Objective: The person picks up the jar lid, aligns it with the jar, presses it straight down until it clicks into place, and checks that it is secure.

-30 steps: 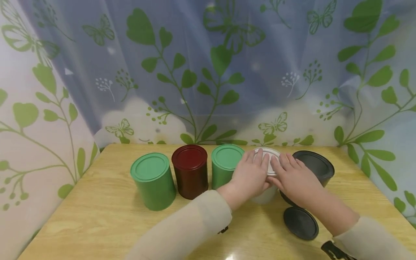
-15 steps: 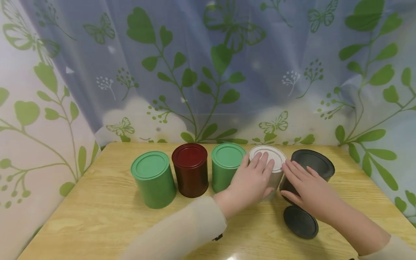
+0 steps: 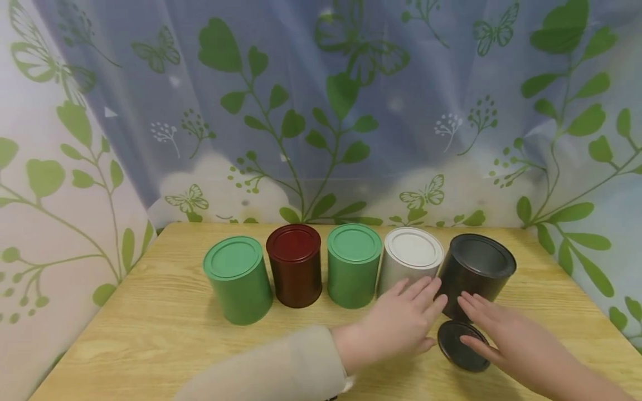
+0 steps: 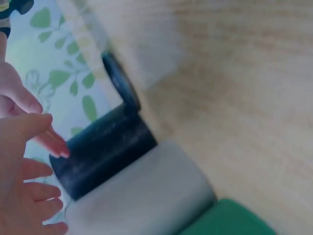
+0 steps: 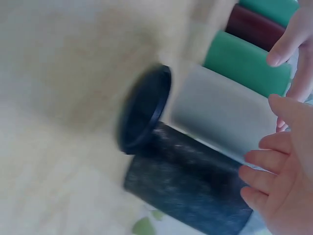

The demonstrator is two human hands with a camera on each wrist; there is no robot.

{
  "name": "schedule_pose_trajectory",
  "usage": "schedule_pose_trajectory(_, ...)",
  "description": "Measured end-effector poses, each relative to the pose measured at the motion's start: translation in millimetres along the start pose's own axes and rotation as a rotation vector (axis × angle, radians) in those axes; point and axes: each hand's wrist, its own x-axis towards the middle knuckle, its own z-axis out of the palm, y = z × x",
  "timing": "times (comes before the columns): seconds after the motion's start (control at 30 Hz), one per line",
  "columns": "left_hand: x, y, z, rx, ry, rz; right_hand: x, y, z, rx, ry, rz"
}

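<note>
A white can [image 3: 413,249] with a white lid stands in the row. Right of it is a black can [image 3: 478,262]; I cannot tell whether its top is covered. A round black lid [image 3: 458,352] is at the black can's foot, and in the right wrist view this lid [image 5: 146,110] looks tilted on edge. My left hand [image 3: 393,326] hovers in front of the white can, fingers extended, holding nothing. Over the black lid, my right hand [image 3: 511,337] has its fingers spread straight; contact with the lid cannot be made out.
Left of the white can stand a green can [image 3: 353,267], a dark red can [image 3: 295,267] and another green can [image 3: 238,281], all lidded. They share a wooden table [image 3: 150,345]. A leaf-patterned curtain [image 3: 281,184] hangs behind the table's far edge.
Both hands pressed on the white can's lid one second ago. They have since come off it and moved down toward me, the right one over the black lid. The cans stay in place.
</note>
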Motion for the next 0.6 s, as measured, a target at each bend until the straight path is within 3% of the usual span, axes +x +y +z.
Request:
schedule_pose_trajectory(0.23, 5.6, 15.0, 14.5, -0.039, -0.107, 0.034, -15.2, 13.3, 22.7, 0.065, -0.244, 0.158)
schedule_pose_trajectory(0.33, 12.5, 22.1, 22.8, -0.08, -0.204, 0.023, -18.0, 20.8, 32.6, 0.091, -0.341, 0.223)
schedule_pose_trajectory(0.47, 24.5, 34.5, 29.6, -0.142, -0.331, -0.007, -21.0, 28.0, 41.8, 0.132, -0.411, 0.265)
schedule_pose_trajectory(0.6, 32.3, 43.6, 34.2, -0.182, -0.421, -0.033, -20.1, 28.7, 48.6, 0.16, -0.428, 0.249)
